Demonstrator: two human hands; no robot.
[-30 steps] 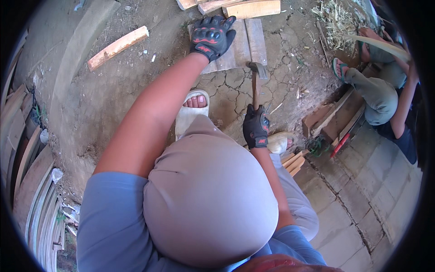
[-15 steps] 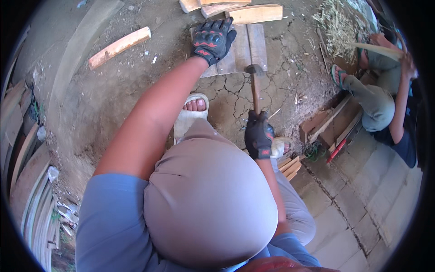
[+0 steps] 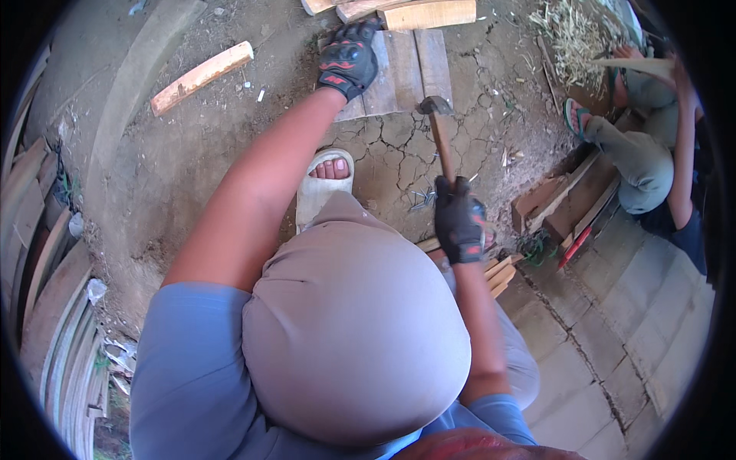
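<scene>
My right hand [image 3: 460, 222], in a black and red glove, is closed round the wooden handle of a hammer [image 3: 440, 138]. The hammer's dark head is by the near right corner of a flat panel of wooden boards [image 3: 399, 70] on the ground. On the panel's left part lies my left hand [image 3: 349, 60], gloved alike, its fingers stretched away from me and somewhat apart. Its fingertips come close to the curved wood pieces [image 3: 427, 14] at the panel's far edge; whether they touch is unclear. Several loose nails [image 3: 421, 200] lie on the soil left of my right hand.
A curved wood piece [image 3: 202, 78] lies to the left. Planks [image 3: 57, 337] are stacked at the left rim. Wood strips [image 3: 500, 276] lie beside my right forearm. At right, another person [image 3: 644, 165] sits holding a pale strip, near wood shavings [image 3: 571, 46] and paving [image 3: 606, 330].
My right hand has moved right with the hammer, which now tilts more to the left. My left hand has shifted slightly left and away from me on the boards.
</scene>
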